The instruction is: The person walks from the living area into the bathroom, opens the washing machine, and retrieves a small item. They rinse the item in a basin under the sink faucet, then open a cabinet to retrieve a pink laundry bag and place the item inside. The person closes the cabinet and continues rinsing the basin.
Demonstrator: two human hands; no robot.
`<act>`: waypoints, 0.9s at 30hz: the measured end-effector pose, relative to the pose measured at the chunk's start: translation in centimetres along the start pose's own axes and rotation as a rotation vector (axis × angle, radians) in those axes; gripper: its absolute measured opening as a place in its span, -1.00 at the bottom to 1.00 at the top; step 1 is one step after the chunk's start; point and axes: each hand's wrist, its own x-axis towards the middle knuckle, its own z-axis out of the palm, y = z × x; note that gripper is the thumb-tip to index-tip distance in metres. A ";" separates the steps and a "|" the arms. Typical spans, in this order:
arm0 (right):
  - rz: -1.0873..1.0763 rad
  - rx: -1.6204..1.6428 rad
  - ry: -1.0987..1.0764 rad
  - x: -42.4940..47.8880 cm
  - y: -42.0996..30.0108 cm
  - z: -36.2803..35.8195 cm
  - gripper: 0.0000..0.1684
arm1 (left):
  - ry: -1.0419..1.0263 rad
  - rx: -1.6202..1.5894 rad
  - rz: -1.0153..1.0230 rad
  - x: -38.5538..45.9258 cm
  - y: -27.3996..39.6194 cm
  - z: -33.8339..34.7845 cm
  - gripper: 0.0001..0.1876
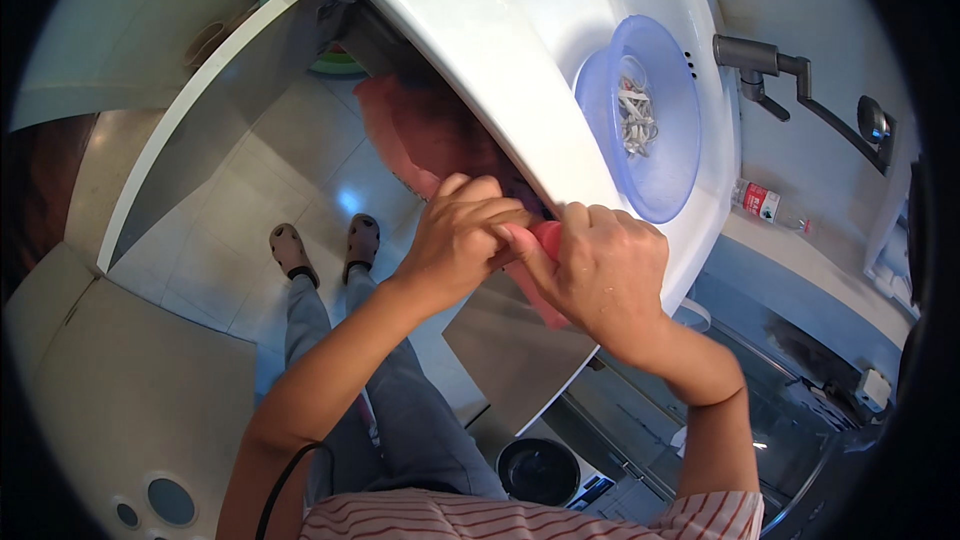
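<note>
A translucent pink plastic bag (pixel 397 135) hangs beside the white sink's front edge, partly inside the dark opening of the cabinet below it. My left hand (pixel 465 236) has its fingers curled on the bag's upper part. Close against it, my right hand (pixel 604 270) grips too, its thumb pointing toward the left hand. Between them shows a bright red bit (pixel 550 238); whether it belongs to the bag is unclear. A strip of pink plastic dangles below the right hand. Both hands hide most of what they hold, and the back of the right one looks wet.
In the white sink (pixel 517 37) stands a blue plastic basin (pixel 679 135) containing thin whitish strips. A grey faucet (pixel 746 56) is on the wall beyond. An open cabinet door (pixel 225 82) swings out at left. A plastic bottle (pixel 761 202) lies on the ledge; a black pan (pixel 538 471) is below.
</note>
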 end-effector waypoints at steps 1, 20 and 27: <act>-0.052 -0.039 0.020 0.2 0.2 0.4 -0.41 | -0.021 0.001 0.002 -0.1 -0.2 -0.1 -0.87; -1.043 0.034 0.055 4.9 5.1 1.0 -0.52 | -0.179 -0.186 0.018 0.0 -1.4 -0.9 -0.88; -0.212 -0.068 -0.141 1.8 0.2 -0.7 -0.42 | -0.109 -0.034 0.015 -0.4 -0.9 -0.7 -0.88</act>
